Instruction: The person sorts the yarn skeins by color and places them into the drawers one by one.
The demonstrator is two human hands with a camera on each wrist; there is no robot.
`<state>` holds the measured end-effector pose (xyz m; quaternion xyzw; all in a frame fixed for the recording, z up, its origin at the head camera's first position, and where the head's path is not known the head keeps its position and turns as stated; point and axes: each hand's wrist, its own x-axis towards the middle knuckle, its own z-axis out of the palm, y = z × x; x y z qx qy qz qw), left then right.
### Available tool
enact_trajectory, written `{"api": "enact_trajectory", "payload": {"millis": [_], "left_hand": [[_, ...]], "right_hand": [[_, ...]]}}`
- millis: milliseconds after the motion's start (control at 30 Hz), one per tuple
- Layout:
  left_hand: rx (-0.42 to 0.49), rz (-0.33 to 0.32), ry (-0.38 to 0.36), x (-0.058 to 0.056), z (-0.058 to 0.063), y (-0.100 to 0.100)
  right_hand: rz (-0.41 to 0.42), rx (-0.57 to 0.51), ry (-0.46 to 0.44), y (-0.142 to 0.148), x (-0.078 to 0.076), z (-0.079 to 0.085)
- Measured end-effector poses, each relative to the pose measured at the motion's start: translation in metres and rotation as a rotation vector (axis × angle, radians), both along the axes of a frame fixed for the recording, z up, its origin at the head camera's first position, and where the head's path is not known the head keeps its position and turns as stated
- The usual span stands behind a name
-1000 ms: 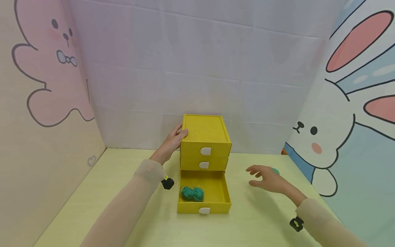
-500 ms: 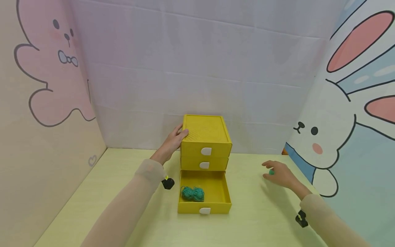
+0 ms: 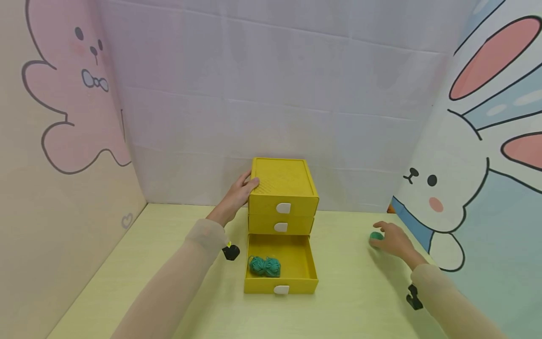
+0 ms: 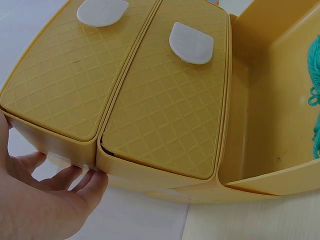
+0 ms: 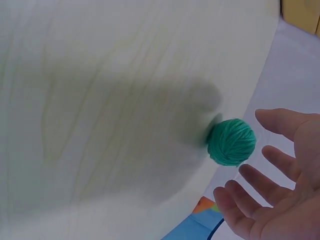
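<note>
A yellow drawer unit stands at the middle of the table with its bottom drawer pulled out. My left hand holds the unit's upper left edge, thumb over the top and fingers along the side. Two teal yarn balls lie side by side in the front left of that drawer. Far to the right, my right hand is spread beside a green yarn ball on the table. In the right wrist view, this ball sits in front of the parted thumb and fingers, with a gap between.
Both upper drawers are closed and carry white tabs. A white cloth wall rises behind the table. Cartoon-printed panels flank it, with a rabbit on the right one. Black wrist devices hang at the cuffs.
My right hand has moved right to the green yarn ball, first passing in front of it and now beside it. The left hand and the drawer unit have stayed in place.
</note>
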<state>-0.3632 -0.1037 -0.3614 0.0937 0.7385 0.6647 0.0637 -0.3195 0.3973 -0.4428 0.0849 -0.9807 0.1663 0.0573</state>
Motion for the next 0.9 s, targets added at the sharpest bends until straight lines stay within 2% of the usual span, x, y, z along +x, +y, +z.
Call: {"api": "enact_trajectory", "payload": {"millis": [367, 533, 700, 900], "left_hand": [[0.006, -0.008, 0.004, 0.0, 0.0, 0.0], [0.003, -0.008, 0.003, 0.0, 0.0, 0.0], [0.007, -0.017, 0.006, 0.0, 0.0, 0.001], [0.009, -0.018, 0.003, 0.001, 0.0, 0.0]], "right_hand": [[-0.06, -0.01, -0.095, 0.01, -0.013, -0.01], [-0.076, -0.014, -0.091, 0.01, -0.013, -0.015], [-0.06, -0.012, -0.059, 0.005, -0.008, -0.015], [-0.003, -0.017, -0.045, -0.006, -0.002, -0.011]]}}
